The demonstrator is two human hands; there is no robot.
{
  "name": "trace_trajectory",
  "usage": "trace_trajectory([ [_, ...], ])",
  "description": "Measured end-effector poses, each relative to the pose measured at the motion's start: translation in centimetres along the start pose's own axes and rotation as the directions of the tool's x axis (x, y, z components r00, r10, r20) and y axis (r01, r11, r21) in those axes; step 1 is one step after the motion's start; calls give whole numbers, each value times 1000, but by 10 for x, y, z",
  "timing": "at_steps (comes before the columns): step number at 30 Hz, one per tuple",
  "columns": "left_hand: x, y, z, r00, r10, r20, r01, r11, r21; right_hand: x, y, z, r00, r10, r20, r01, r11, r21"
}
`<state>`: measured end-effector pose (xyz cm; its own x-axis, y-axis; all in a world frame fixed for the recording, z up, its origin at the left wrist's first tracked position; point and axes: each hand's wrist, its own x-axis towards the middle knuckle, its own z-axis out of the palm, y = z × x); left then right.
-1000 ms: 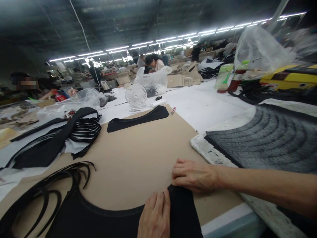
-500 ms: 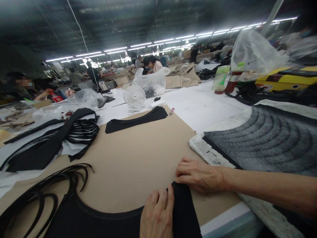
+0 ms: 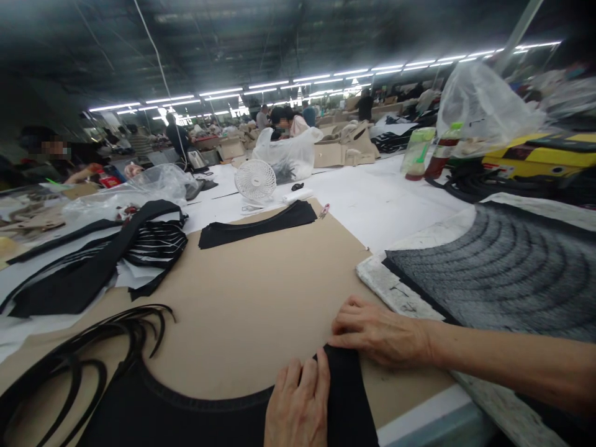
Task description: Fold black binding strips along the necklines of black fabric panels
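Observation:
A black sheet piece (image 3: 195, 425), probably fabric or leather, lies along the near edge with a curved cut-out rimmed by a narrow band. On its right part my left hand (image 3: 298, 400) rests palm down, fingers laid over the surface and index fingertip close to the top corner. My right hand (image 3: 377, 332) is at that same corner, fingers curled and thumb against the edge, pinching it; the fingertips' underside is hidden. Thin black strips (image 3: 77, 366) loop over the piece's left end. Beneath everything spreads a tan board (image 3: 251, 298).
Further back lies a curved black stack (image 3: 258, 223) beside pink snips (image 3: 325, 211). Cut black pieces (image 3: 69, 279) are piled left. A white fan (image 3: 255, 181), plastic bag (image 3: 288, 152), bottles (image 3: 442, 149) and yellow box (image 3: 544, 155) stand behind. A grey-streaked black panel (image 3: 503, 273) lies right.
Both hands stay at the black piece's corner with almost no movement. The camera view has shifted slightly.

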<state>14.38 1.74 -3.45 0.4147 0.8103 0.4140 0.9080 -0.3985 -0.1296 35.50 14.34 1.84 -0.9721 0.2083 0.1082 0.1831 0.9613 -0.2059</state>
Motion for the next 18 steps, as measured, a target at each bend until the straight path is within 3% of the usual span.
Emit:
trace_trajectory([
  [3, -1, 1, -1, 1000, -9, 4, 9, 1000, -8, -7, 5, -1, 999, -20, 27, 21, 999, -43],
  [6, -1, 2, -1, 1000, -20, 8, 20, 1000, -9, -13, 6, -2, 998, 66, -23, -67, 996, -52],
  [9, -2, 3, -1, 1000, -26, 2, 26, 1000, -13, -14, -3, -1, 987, 135, -87, -137, 990, -27],
  [14, -5, 6, 4, 999, -52, -3, 52, 998, -24, -8, -25, 4, 985, 170, -43, -169, 985, 16],
  [18, -13, 11, 14, 977, -132, -165, 122, 990, -72, -10, -28, 9, 962, 250, -113, -254, 967, -26],
])
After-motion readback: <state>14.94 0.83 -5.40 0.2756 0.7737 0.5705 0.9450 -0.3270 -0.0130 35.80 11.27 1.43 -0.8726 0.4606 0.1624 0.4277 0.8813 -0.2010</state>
